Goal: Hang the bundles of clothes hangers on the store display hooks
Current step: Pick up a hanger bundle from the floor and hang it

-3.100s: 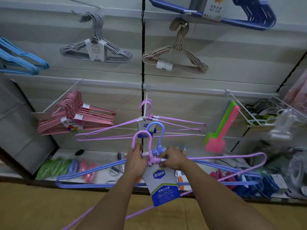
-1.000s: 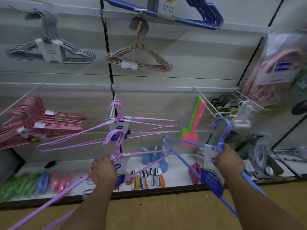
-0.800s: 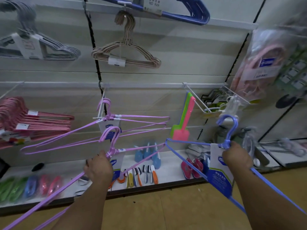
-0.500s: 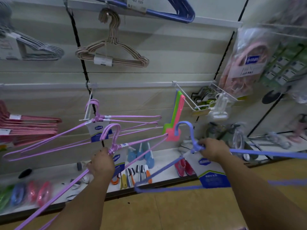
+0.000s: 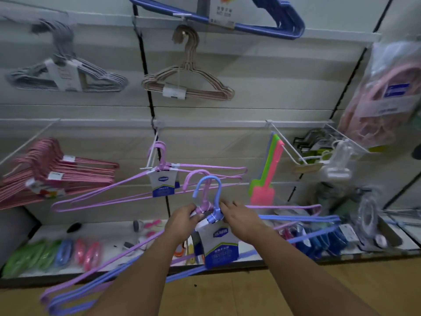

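Shelving behind blurs; both hands grip purple bundle and blue bundle, fingers partly hidden.

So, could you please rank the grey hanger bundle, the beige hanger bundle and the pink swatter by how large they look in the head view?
1. Grey hanger bundle, widest, though blurred.
2. Beige hanger bundle, a little narrower; close enough that the order is unsure.
3. Pink swatter, clearly smallest.

Pale slatted wall, white shelf, wooden floor
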Available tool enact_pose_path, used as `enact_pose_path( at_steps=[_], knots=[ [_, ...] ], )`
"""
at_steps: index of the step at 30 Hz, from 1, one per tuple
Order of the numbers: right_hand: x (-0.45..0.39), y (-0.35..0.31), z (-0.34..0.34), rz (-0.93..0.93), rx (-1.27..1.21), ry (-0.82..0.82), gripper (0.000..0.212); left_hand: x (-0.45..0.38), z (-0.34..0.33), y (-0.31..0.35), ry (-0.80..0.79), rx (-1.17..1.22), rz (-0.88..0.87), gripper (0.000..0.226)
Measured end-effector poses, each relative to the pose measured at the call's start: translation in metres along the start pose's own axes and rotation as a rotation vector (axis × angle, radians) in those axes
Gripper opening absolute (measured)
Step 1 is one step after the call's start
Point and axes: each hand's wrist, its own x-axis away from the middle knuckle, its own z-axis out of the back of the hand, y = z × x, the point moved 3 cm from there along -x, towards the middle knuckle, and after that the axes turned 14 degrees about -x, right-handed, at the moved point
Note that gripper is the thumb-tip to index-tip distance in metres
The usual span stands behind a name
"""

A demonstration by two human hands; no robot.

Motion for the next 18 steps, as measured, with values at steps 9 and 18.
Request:
enact_pose_path(
  at_steps=[9, 18],
  knots=[
    [-0.023, -0.016, -0.004, 0.079, -0.025, 0.174, 0.044, 0.006, 0.017, 0.001, -0.120, 0.069, 0.021, 0.031],
    [-0.062, -0.039, -0.036, 0.041, -0.068, 0.084, 0.043, 0.006, 0.018, -0.053, 0.019, -0.438, 0.017, 0.049]
  ],
)
